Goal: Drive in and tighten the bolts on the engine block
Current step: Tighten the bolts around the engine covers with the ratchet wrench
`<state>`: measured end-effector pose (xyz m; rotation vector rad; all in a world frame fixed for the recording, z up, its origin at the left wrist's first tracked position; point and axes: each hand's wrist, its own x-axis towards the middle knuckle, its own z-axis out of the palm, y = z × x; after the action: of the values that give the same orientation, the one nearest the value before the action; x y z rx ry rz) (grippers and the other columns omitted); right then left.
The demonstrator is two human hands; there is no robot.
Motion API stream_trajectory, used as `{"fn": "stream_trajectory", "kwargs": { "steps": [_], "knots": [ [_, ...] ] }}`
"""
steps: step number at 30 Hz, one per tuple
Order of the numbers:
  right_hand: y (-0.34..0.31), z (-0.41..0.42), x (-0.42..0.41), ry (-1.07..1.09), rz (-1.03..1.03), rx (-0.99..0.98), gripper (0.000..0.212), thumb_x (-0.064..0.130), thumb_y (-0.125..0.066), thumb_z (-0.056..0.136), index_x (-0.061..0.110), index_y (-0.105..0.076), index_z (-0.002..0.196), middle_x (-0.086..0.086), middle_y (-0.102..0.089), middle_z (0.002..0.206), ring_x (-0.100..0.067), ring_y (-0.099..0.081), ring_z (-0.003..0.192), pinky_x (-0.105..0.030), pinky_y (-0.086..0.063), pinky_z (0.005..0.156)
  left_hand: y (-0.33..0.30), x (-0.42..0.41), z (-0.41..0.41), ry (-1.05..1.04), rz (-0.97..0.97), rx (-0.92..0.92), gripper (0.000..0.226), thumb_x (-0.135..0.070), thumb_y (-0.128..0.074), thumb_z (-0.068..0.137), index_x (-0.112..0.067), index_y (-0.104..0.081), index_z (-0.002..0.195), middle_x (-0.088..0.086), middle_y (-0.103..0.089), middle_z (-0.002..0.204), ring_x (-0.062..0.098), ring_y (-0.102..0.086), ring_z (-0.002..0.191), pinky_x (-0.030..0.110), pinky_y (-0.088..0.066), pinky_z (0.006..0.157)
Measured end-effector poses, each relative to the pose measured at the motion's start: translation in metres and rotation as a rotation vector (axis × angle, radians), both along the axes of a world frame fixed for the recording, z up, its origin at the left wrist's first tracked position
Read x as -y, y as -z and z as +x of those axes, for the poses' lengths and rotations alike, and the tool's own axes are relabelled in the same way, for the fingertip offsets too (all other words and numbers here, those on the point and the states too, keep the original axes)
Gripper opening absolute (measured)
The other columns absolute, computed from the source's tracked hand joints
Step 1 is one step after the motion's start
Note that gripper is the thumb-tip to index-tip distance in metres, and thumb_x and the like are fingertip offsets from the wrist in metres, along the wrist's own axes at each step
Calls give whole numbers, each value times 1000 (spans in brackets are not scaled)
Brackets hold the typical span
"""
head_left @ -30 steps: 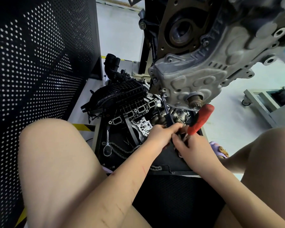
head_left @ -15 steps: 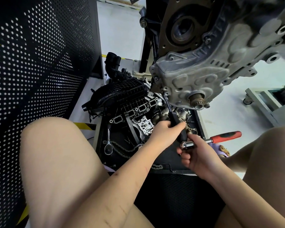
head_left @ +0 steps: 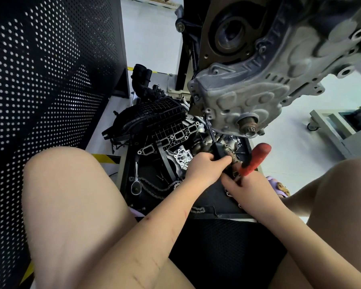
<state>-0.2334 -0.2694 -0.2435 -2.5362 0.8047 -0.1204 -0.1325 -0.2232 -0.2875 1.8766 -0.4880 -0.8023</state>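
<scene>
- The engine block (head_left: 279, 65) hangs at the upper right, its grey cast cover facing down toward the person, with a rusty shaft end (head_left: 248, 124) sticking out near its lower edge.
- A bolt (head_left: 207, 116) sits at the cover's lower left corner, and the thin shaft of a driver (head_left: 212, 134) runs up from the hands and meets it.
- The left hand (head_left: 204, 168) has its fingers curled round the driver's black handle, just below the block.
- The right hand (head_left: 248, 184) grips a ratchet (head_left: 253, 159) by its lower part; its red handle points up and to the right. The ratchet's head is hidden between the two hands, so whether it sits on the driver cannot be told.
- Below the block, a black tray (head_left: 208, 213) holds a black manifold (head_left: 152, 119), a chain (head_left: 154, 187), a second ratchet (head_left: 136, 178) and small metal parts.
- A black perforated panel (head_left: 46, 80) fills the left side.
- A grey cart (head_left: 340, 130) stands on the pale floor at the right.
- No brand or writing can be read; a white label on the cart is too small to make out.
</scene>
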Motion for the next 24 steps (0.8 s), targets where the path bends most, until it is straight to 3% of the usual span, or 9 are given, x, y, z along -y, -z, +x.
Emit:
{"fn": "stream_trajectory", "kwargs": {
  "steps": [1, 3, 5, 9, 13, 16, 17, 21, 24],
  "knots": [
    [2, 0, 0, 7, 21, 1, 35, 22, -55, 89, 26, -36, 61, 8, -43, 51, -8, -41, 47, -22, -31, 48, 1, 0, 0, -3, -3, 2, 45, -42, -63, 78, -17, -45, 45, -7, -42, 44, 9, -42, 49, 25, -29, 47],
    [5, 0, 1, 116, 258, 75, 24, 20, -54, 91, 16, -49, 68, 1, -51, 52, -14, -46, 45, -28, -39, 48, 2, -1, -1, -9, -20, -1, 44, -41, -62, 78, -18, -44, 45, -8, -41, 42, 11, -42, 48, 25, -29, 47],
    [5, -1, 1, 262, 498, 115, 17, 21, -51, 93, 8, -57, 83, 2, -54, 49, -11, -48, 38, -23, -40, 39, 2, -2, -1, -15, -41, 8, 46, -41, -61, 79, -18, -42, 44, -8, -39, 36, 12, -41, 47, 25, -30, 48],
    [5, -1, 6, 411, 855, 182, 14, 20, -47, 96, 11, -54, 88, 2, -57, 47, -10, -49, 35, -20, -37, 33, 0, -1, 2, 43, -64, -41, 44, -46, -59, 81, -19, -47, 49, -9, -42, 31, 10, -46, 42, 24, -36, 49],
    [4, -4, 14, 607, 1292, 207, 27, 28, -37, 98, 9, -48, 80, -10, -53, 48, -9, -37, 31, -16, -32, 32, -2, -1, 0, 116, -80, -141, 41, -56, -56, 81, -18, -56, 63, -14, -44, 32, 4, -46, 32, 19, -37, 43],
    [4, -6, 21, 750, 1770, 318, 38, 34, -37, 93, 5, -52, 74, -4, -45, 42, -7, -31, 26, -13, -26, 26, -2, -2, -2, 92, -103, -197, 42, -56, -56, 81, -18, -56, 63, -13, -48, 36, 2, -46, 33, 14, -35, 38],
    [6, -7, 21, 764, 1825, 348, 38, 34, -37, 92, 4, -51, 74, -3, -44, 42, -7, -31, 25, -12, -25, 26, -1, -3, -3, 80, -86, -215, 43, -55, -56, 81, -16, -54, 62, -11, -48, 40, 5, -47, 35, 15, -36, 39],
    [13, -7, 14, 693, 1680, 326, 36, 30, -37, 93, 8, -49, 67, -7, -47, 48, -8, -32, 30, -12, -28, 31, 2, -3, -6, 25, -105, -257, 30, -43, -57, 84, -13, -57, 75, -2, -42, 54, 14, -41, 48, 27, -34, 53],
    [11, -7, 17, 657, 1651, 303, 45, 32, -39, 93, 7, -55, 59, -7, -48, 49, -8, -32, 31, -13, -29, 31, -2, -2, -6, 1, -132, -309, 27, -40, -58, 83, -13, -59, 81, -1, -44, 56, 13, -41, 45, 25, -34, 50]
  ]
}}
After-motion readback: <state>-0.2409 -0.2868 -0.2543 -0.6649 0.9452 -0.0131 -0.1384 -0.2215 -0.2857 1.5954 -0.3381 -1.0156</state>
